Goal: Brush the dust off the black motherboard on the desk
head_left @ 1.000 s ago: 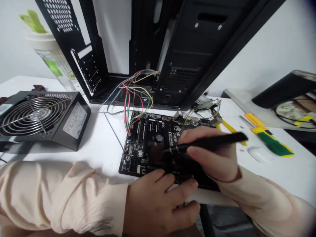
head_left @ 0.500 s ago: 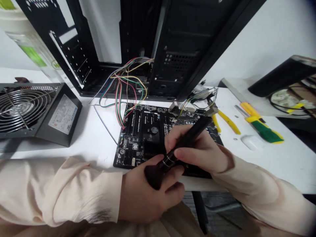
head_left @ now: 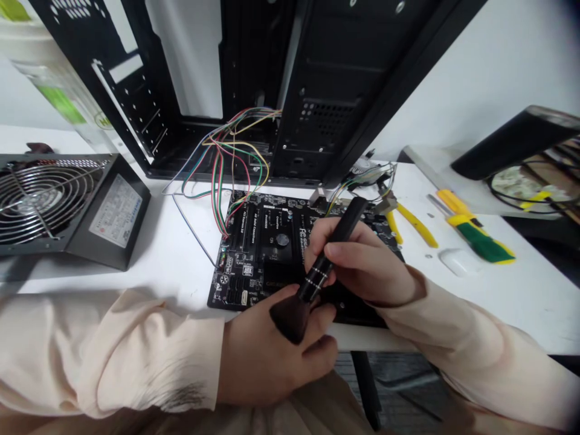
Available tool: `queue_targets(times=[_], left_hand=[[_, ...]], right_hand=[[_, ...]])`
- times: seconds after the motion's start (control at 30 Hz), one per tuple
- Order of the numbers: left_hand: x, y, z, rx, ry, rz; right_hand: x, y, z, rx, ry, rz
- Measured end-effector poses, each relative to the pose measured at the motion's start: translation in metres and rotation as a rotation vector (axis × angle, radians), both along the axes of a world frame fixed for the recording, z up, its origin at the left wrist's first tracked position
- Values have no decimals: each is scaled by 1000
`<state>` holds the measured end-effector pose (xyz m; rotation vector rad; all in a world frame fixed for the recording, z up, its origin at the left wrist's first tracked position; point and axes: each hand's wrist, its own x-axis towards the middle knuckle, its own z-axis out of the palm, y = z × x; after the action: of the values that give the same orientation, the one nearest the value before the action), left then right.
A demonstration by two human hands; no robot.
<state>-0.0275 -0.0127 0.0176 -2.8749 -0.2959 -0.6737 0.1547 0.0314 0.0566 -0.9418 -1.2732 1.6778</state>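
Since a second ago, the black brush (head_left: pixel 316 277) has swung nearward over the left hand (head_left: pixel 272 356) — silver-ringed handle, flared dark bristles. Whether that hand's half-curled fingers hold anything cannot be told; beyond, the right hand (head_left: pixel 367 263) pinches the handle between thumb and fingers, above the motherboard (head_left: pixel 272 254).

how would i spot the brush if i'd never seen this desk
In front of the tall black computer case lies a black motherboard. Above the board's near part, the right hand holds the brush, its head over the left hand. Silvery rings and dark, flared bristles set it apart from the flat motherboard.
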Motion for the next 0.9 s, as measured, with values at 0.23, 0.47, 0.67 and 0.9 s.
queue_targets(times=[0.23, 0.47, 0.67, 0.9], left_hand=[[0, 0, -2, -38, 26, 12], [0, 1, -3, -29, 37, -9], [2, 4, -4, -15, 13, -9], [2, 3, -1, -11, -2, -4]], right_hand=[[-3, 6, 0, -90, 30, -134], [-5, 4, 1, -88, 8, -135], [-4, 3, -1, -46, 76, -102], [-4, 3, -1, -46, 105, -90]])
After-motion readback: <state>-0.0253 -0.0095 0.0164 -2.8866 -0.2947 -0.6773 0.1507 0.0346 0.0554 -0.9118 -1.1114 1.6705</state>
